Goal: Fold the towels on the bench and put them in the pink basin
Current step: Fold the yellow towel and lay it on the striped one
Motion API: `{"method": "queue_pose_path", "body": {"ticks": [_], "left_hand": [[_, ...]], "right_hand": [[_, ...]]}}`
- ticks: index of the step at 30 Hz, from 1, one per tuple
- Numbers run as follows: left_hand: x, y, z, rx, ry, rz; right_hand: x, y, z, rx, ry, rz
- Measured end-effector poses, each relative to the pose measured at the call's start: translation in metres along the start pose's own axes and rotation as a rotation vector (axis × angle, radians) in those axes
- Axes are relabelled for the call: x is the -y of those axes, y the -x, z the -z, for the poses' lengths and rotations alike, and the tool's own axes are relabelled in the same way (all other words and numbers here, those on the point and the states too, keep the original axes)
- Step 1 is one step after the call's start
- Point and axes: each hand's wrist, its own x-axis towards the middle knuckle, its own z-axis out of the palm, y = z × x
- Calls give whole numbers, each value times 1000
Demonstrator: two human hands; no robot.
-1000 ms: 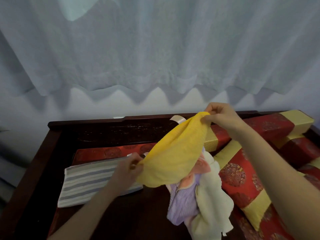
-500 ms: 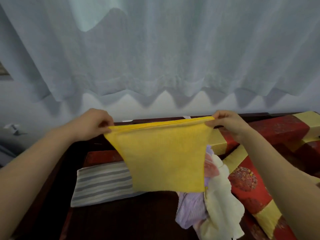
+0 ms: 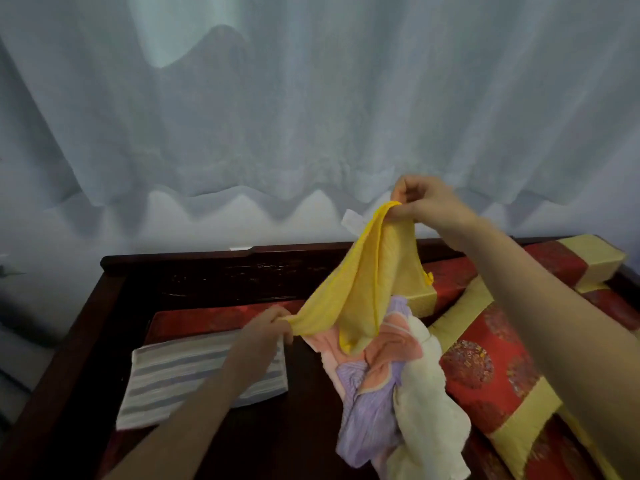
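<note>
A yellow towel [image 3: 367, 282] hangs slack above the dark wooden bench [image 3: 114, 285]. My right hand [image 3: 426, 202] pinches its upper corner high at the right. Lower and to the left, my left hand [image 3: 266, 329] grips another corner of the yellow towel. Under it lies a heap of unfolded towels: a pink and purple towel [image 3: 374, 372] and a cream towel [image 3: 426, 393]. A grey striped towel [image 3: 194, 375] lies folded flat on the bench at the left. The pink basin is not in view.
Red and yellow patterned cushions [image 3: 485, 362] cover the bench on the right and along its back. A pale curtain [image 3: 311, 98] hangs over the wall behind the bench. The bench's dark wooden rail runs along the left side and the back.
Half a second ago both hands held the yellow towel stretched flat at chest height. Now my left hand has dropped low to a lower corner and my right hand has risen, so the towel droops.
</note>
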Motion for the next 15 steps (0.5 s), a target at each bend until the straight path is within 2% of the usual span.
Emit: {"method": "queue_pose_path", "body": {"ticks": [3, 7, 15], "left_hand": [[-19, 3, -49, 10, 136, -54], [-58, 0, -75, -61, 333, -79], [-61, -10, -76, -102, 225, 6]], "right_hand": [[20, -1, 3, 12, 10, -13], [24, -2, 1, 50, -10, -15], [12, 2, -1, 140, -70, -46]]}}
